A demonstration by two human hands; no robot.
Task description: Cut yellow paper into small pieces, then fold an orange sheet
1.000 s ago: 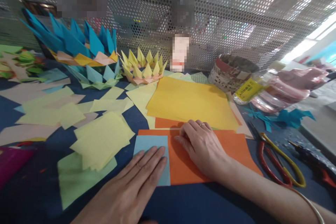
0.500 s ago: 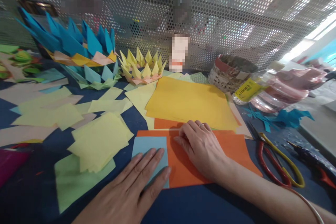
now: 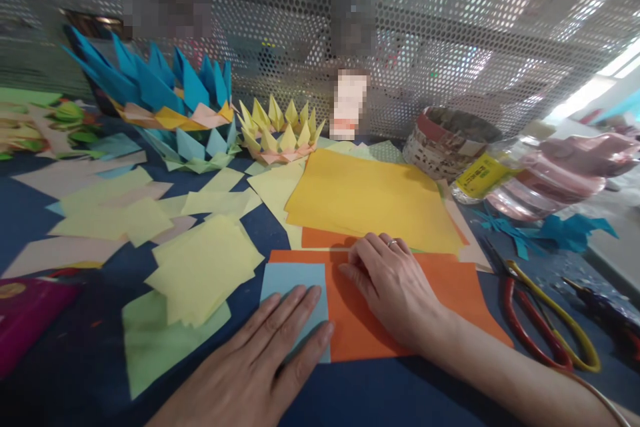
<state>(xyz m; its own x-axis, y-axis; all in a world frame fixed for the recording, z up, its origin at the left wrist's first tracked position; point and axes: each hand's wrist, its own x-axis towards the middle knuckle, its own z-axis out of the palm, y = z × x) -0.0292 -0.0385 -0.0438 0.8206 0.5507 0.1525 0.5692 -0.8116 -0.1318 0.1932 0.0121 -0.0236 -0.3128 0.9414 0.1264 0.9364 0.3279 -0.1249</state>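
Head view looked down on a dark blue tabletop (image 3: 30, 213) scattered with coloured paper. The left hand (image 3: 260, 360) lay flat, palm down, fingers straight and slightly spread, pressing on a small light blue paper square (image 3: 295, 280). That square overlapped the left edge of a smooth orange sheet (image 3: 450, 287). The right hand (image 3: 395, 290) rested on the orange sheet, fingers curled together with the tips on the paper, clamped on nothing. Just behind lay a stack of yellow-orange sheets (image 3: 365, 197); to the left, a loose pile of pale yellow squares (image 3: 205, 267) over a pale green sheet (image 3: 150, 340). Spiky folded paper crowns, one blue (image 3: 160, 87) and one yellow (image 3: 280, 130), stood near a perforated metal screen (image 3: 450, 27). Red and yellow handled scissors (image 3: 545, 327) lay to the right, well apart from the hands.
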